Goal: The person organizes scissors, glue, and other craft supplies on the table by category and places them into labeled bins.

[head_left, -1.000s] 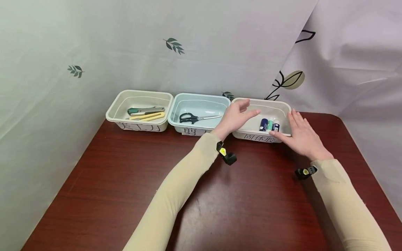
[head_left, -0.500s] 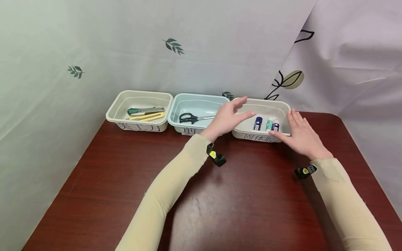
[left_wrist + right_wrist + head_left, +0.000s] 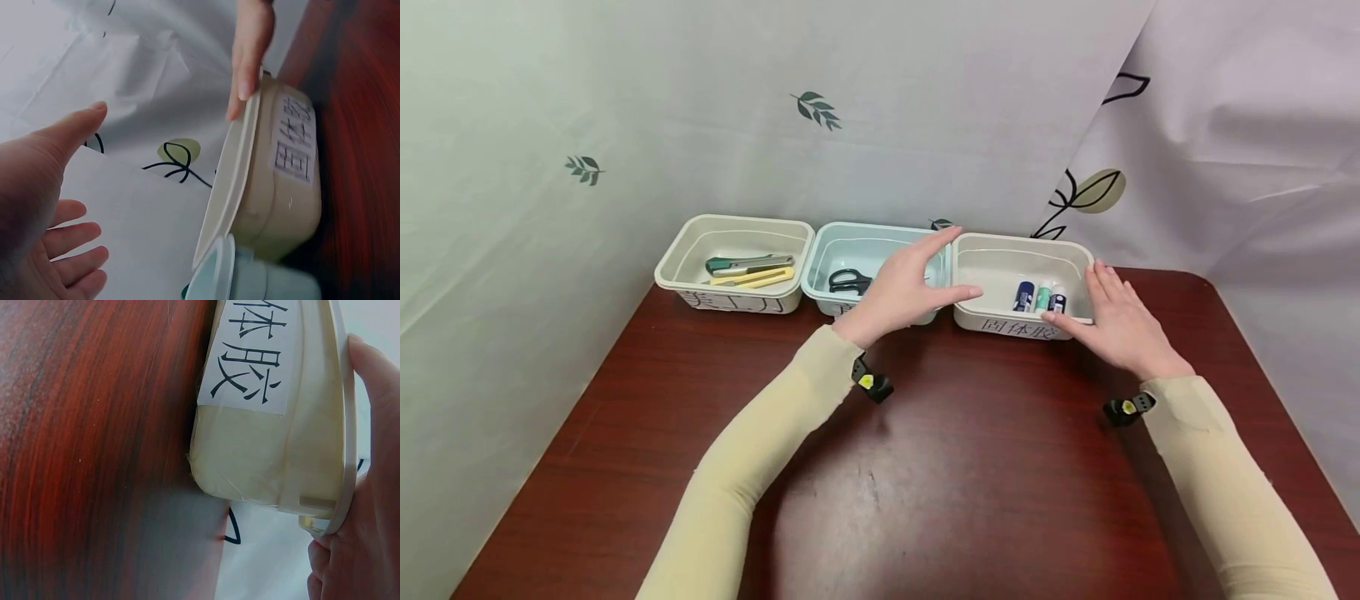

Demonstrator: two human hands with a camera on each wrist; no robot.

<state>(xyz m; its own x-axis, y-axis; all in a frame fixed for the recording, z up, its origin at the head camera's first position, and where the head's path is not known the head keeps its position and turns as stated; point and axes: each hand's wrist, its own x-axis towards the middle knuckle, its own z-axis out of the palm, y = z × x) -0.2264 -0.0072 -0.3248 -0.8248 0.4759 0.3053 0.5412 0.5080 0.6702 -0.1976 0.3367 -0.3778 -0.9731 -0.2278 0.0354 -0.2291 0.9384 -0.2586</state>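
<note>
My left hand (image 3: 891, 292) hovers over the light blue bin (image 3: 880, 232), its fingers and thumb spread and holding nothing. Beneath it, scissors (image 3: 848, 282) with black handles lie in that bin, their blades mostly hidden by the hand. The right hand (image 3: 1123, 329) rests against the right end of a cream bin (image 3: 1000, 321), thumb on the front rim and straight fingers along the side. Several glue sticks lie there: a blue one (image 3: 1023, 296), a green-and-white one (image 3: 1042, 297) and a dark blue one (image 3: 1057, 300) with a white top.
Another cream bin (image 3: 681, 275) at the left holds several utility knives, including a yellow one (image 3: 760, 277) and a green-and-grey one (image 3: 748, 264). All bins stand in a row on the dark red table (image 3: 962, 467), before a patterned curtain (image 3: 880, 133).
My left hand has drawn left from the cream bin to over the light blue bin. The blue glue stick shifted left, then slightly right. My right hand has stayed put.
</note>
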